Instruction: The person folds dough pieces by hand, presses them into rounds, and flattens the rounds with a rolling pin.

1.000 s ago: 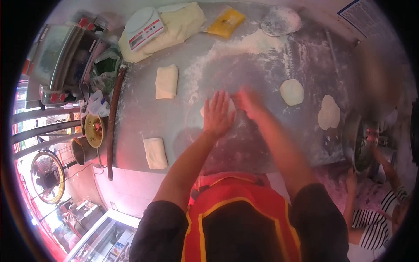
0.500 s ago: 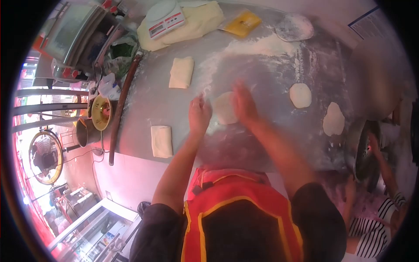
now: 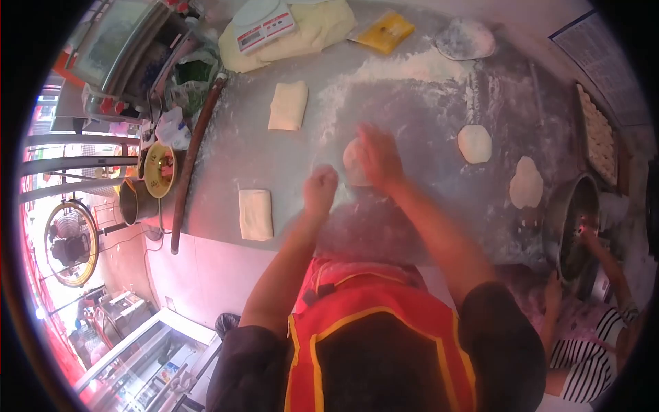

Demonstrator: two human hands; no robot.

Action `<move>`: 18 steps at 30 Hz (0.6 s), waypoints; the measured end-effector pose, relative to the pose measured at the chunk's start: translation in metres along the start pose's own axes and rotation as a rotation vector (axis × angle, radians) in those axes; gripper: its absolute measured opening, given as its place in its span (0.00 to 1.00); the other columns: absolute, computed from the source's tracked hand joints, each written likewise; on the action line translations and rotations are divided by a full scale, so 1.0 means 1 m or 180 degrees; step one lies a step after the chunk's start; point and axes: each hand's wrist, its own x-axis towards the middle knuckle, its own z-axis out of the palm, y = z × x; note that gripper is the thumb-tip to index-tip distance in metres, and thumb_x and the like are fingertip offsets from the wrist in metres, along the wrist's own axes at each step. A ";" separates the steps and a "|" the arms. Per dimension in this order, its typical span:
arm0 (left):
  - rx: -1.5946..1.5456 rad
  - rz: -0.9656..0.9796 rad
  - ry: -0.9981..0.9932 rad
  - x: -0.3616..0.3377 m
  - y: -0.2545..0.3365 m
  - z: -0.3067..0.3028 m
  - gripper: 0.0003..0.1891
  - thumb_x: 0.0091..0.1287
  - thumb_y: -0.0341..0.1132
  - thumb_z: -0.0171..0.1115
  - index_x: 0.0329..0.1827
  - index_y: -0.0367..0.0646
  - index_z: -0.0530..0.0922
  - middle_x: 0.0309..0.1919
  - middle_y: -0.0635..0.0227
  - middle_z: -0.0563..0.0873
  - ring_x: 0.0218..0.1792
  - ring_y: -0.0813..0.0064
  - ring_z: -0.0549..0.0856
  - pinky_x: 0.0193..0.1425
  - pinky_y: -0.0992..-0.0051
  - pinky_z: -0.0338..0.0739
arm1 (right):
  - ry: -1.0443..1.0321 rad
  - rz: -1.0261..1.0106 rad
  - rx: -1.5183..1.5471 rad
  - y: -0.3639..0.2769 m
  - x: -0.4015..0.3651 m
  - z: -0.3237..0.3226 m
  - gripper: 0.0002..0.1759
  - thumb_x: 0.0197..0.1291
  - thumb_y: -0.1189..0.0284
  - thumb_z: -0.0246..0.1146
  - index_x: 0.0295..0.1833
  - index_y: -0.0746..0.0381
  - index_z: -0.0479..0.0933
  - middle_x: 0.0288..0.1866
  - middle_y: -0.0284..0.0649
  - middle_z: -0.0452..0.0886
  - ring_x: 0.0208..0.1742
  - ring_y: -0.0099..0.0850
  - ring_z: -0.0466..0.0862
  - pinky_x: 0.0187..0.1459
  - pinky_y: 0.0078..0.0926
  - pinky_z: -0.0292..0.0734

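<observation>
Right hand [image 3: 379, 161]: fingers extended and close together, blurred, laid over the right part of the disc; not clenched.
Left hand [image 3: 321, 187]: fingers curled inward, just left of the disc and apart from it; whether they grasp anything cannot be told.
Disc [image 3: 353, 165]: pale, flat, roundish dough on the bench, partly hidden by the right hand.
Bench [image 3: 233, 147]: grey top, dusted with flour in patches.
Flour [image 3: 412, 67]: streak of white beyond the hands.
Slabs: two folded oblongs of dough to the left, one farther off [image 3: 288, 106], one nearer the apron [image 3: 255, 215].
Flat pieces: two to the right, one roundish [image 3: 475, 144], one irregular and longer [image 3: 526, 182].
Far edge: large dough mass [image 3: 322, 31] with a scale [image 3: 264, 31] on it; yellow packet [image 3: 384, 33] to its right, then a floury round [image 3: 465, 39].
Left edge: long brown rod [image 3: 195, 165], lying near a yellow bowl [image 3: 160, 170].
Right end: metal bowl [image 3: 557, 223], with a co-worker's hand [image 3: 587, 237] inside; tray [image 3: 597, 134] beyond.
Apron [image 3: 384, 295]: red, yellow-edged, at the bench's near side.
</observation>
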 end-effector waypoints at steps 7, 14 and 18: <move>-0.0484 -0.0091 -0.0723 -0.011 0.019 0.023 0.13 0.68 0.30 0.57 0.53 0.37 0.78 0.43 0.65 0.84 0.42 0.71 0.84 0.47 0.74 0.79 | -0.0077 -0.0213 -0.0375 -0.009 -0.005 0.015 0.25 0.63 0.59 0.56 0.63 0.58 0.71 0.64 0.46 0.71 0.64 0.47 0.70 0.65 0.55 0.61; 0.0307 0.0847 0.1032 0.054 0.028 -0.062 0.20 0.69 0.37 0.57 0.58 0.30 0.74 0.43 0.54 0.85 0.46 0.66 0.84 0.50 0.70 0.77 | -0.0114 -0.0221 -0.0575 -0.016 -0.043 -0.009 0.24 0.52 0.62 0.64 0.57 0.54 0.74 0.62 0.43 0.71 0.64 0.48 0.70 0.58 0.54 0.66; 0.1185 0.0906 0.1339 0.121 0.058 -0.100 0.27 0.65 0.45 0.62 0.57 0.29 0.75 0.47 0.46 0.84 0.51 0.57 0.83 0.53 0.67 0.76 | -0.0505 0.0115 -0.0930 0.027 -0.121 -0.057 0.24 0.51 0.65 0.66 0.56 0.55 0.74 0.62 0.45 0.70 0.65 0.51 0.68 0.59 0.53 0.65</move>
